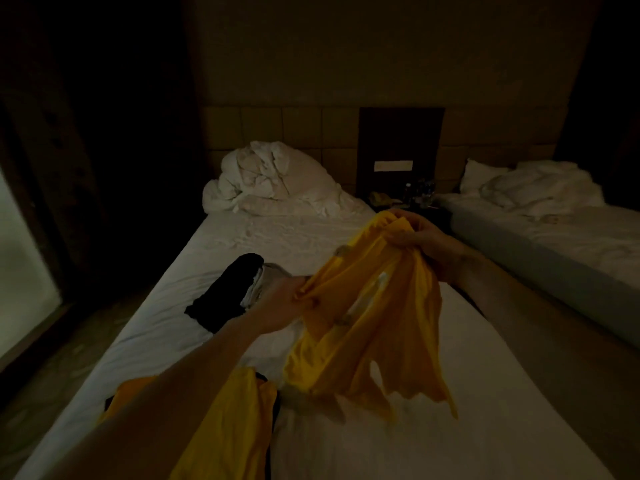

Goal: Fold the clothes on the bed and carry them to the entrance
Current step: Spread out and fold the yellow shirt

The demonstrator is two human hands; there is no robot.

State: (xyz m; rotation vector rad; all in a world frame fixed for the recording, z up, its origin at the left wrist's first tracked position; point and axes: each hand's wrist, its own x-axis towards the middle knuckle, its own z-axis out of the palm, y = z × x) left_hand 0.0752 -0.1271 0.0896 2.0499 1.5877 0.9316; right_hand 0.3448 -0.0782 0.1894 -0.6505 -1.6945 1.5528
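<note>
Two hands hold a yellow shirt (367, 306) above the bed (485, 393): the left hand (280, 303) pinches one edge with curled fingers, the right hand (420, 237) grips the bunched top. It hangs crumpled, not yet folded. A dark and pale pile (235, 289) looks folded already. Another yellow garment (235, 420) lies unfolded nearby, so carrying is far off.

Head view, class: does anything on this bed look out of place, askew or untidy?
Yes. The white duvet lies bunched in a heap at the head of the bed, not spread flat. The yellow garment hangs crumpled and unfolded between both hands. The dark clothes lie loosely piled.
</note>
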